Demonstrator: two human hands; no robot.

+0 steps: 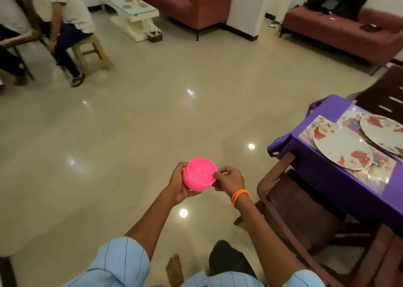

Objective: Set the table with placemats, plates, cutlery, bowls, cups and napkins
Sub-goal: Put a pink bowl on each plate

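Cradling a pink plastic bowl (199, 174) from below and from its left side, the left hand (179, 183) is seen with its fingers curled around the bowl's outer wall. The bowl is held in the air above the glossy tiled floor (130, 134), tilted so that its opening faces the camera. The bowl's right rim is pinched between the thumb and forefinger of the right hand (227, 181), whose remaining fingers are curled in toward the palm. An orange bracelet (239, 196) is worn on the right wrist, and light blue striped sleeves are rolled up on both arms.

To the right, a purple table (327, 177) is partly seen, well apart from the bowl. Two printed placemats (383, 175) are laid on it, and a floral plate (342, 148) is set on the nearer one. A second floral plate (383, 132) is set just beside it, cut off by the frame edge. Something shiny is glimpsed near the plates' rims, but it is too blurred to be identified. A dark brown chair (290, 210) is tucked against the table's near side.

At the far side of the room, red sofas (196, 3) and a white coffee table (135, 14) are seen. At the upper left, a person is seated on a beige stool (91, 53).
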